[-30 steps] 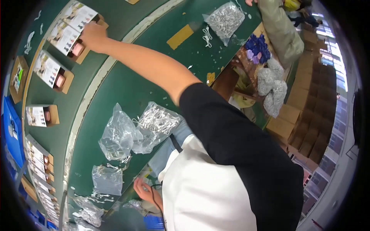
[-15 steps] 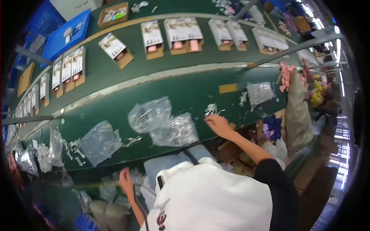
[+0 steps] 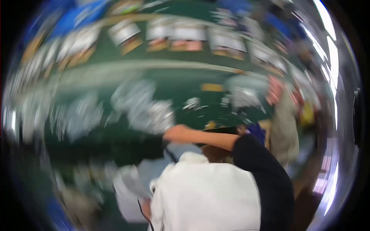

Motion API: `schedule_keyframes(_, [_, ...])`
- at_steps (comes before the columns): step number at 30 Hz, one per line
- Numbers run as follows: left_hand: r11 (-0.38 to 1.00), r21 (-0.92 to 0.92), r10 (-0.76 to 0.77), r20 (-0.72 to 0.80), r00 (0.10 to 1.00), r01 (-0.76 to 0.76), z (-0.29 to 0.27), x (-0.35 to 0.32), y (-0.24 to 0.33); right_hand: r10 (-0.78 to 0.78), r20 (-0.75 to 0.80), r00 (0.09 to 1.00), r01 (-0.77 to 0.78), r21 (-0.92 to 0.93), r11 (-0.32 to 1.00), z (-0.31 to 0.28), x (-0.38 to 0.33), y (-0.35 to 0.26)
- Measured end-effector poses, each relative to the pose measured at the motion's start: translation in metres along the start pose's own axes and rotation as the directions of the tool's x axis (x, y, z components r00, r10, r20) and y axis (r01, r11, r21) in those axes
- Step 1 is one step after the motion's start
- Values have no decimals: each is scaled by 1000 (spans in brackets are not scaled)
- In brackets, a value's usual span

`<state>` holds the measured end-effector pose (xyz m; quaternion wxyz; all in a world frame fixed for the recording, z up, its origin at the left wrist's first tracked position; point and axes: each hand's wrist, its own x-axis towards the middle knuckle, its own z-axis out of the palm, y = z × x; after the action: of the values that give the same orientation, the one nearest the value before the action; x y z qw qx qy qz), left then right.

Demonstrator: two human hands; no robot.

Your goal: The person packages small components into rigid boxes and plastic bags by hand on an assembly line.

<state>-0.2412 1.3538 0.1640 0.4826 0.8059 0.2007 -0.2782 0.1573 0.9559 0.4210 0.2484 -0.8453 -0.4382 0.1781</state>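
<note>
My right hand is at the near edge of the green worktable, its forearm reaching across in front of me. Just beyond it lies a clear plastic bag of silvery packets. Motion smears the fingers, so I cannot tell whether they hold anything. Of my left arm only a patch of skin shows, low beside my white shirt and a pale cloth-like thing; the left fingers are hidden. A small pile of white pieces lies on the table beyond my right forearm.
Crumpled clear bags lie left of the packets. A yellow-brown card and another bag of silvery packets are to the right. Behind a pale rail, opened white boxes with pink contents stand in a row. A tan sack stands at right.
My right hand has moved left and nearer to me, from the white pieces to the table edge. My left hand has dropped from sight beside my lap. The view has shifted and blurred.
</note>
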Motion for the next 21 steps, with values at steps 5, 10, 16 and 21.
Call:
schedule_keyframes(5, [978,-18,-198,-395,897,207,-45,-50,87,132,42,990,-131,-42,991,-17,0,-87])
schedule_keyframes(10, [875,-378,-460,-455,763,302,-35,-77,44,143,373,917,-125,-72,989,17,22,-150])
schedule_keyframes(16, [805,313,-516,-49,855,504,120,2,-232,404,538,739,-326,-239,915,106,71,-206])
schedule_keyframes(21, [691,213,-471,-592,654,690,109,-6,-468,501,635,588,-396,-314,863,175,99,-228])
